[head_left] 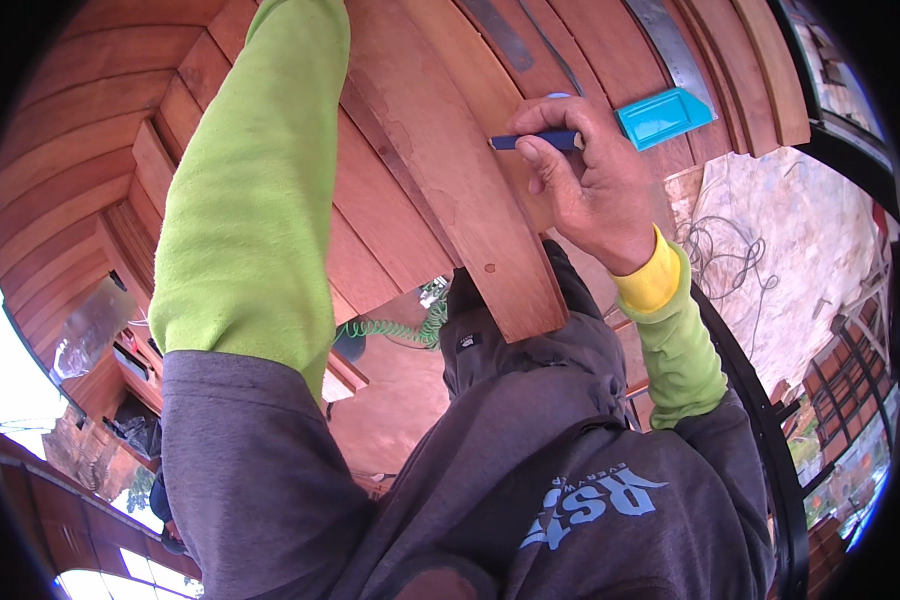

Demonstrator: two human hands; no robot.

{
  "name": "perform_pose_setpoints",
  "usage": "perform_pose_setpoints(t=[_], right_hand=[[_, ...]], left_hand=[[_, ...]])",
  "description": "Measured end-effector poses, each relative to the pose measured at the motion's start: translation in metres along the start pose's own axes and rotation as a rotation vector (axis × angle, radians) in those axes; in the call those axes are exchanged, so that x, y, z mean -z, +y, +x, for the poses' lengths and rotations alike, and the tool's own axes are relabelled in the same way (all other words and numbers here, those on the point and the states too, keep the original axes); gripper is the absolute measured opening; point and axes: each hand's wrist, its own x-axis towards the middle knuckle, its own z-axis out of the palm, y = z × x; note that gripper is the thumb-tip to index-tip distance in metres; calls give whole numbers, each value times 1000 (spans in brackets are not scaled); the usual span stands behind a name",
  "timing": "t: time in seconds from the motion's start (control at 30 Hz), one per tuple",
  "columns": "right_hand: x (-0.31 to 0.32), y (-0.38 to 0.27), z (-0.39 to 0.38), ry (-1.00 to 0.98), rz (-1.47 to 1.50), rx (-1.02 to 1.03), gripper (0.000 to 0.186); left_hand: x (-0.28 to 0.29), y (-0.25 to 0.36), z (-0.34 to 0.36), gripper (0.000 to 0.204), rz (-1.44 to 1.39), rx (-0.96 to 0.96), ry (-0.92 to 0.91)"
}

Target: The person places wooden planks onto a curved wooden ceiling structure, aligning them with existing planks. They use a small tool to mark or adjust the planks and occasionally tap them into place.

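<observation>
My right hand [590,180] is closed around a short dark blue pencil-like stick [532,141], held crosswise between thumb and fingers. Beneath that hand lies a long reddish-brown plank [450,170] with a small round knot near its closer end, which juts out over the edge toward me. Just right of the hand rests a try square with a turquoise handle [663,118], its steel blade pointing away. My left arm in a lime-green sleeve [245,190] reaches forward over the boards; its hand lies beyond the upper edge of the picture.
Wooden boards [370,205] form the work surface. A grey metal strip [500,35] lies on them at the top. A green coiled hose [400,328] hangs below the near edge. On the floor at right are tangled cords [735,255], beside a black metal frame [770,440].
</observation>
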Motion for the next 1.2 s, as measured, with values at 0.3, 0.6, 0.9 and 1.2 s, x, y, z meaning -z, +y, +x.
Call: perform_pose_setpoints(t=[0.3, 0.6, 0.9, 1.2], right_hand=[[3, 0, 9, -77, -155, 56, 12], [50, -8, -167, -282, -123, -81, 19], [58, -10, -170, 35, -21, -146, 19], [42, 0, -172, -16, -26, -43, 19]], left_hand=[[-9, -1, 4, 72, 48, -96, -40], [-13, -1, 18, 65, 97, -183, -91], [-22, -5, 48, 60, 153, -341, -171], [-30, -22, 68, 58, 110, -409, -135]])
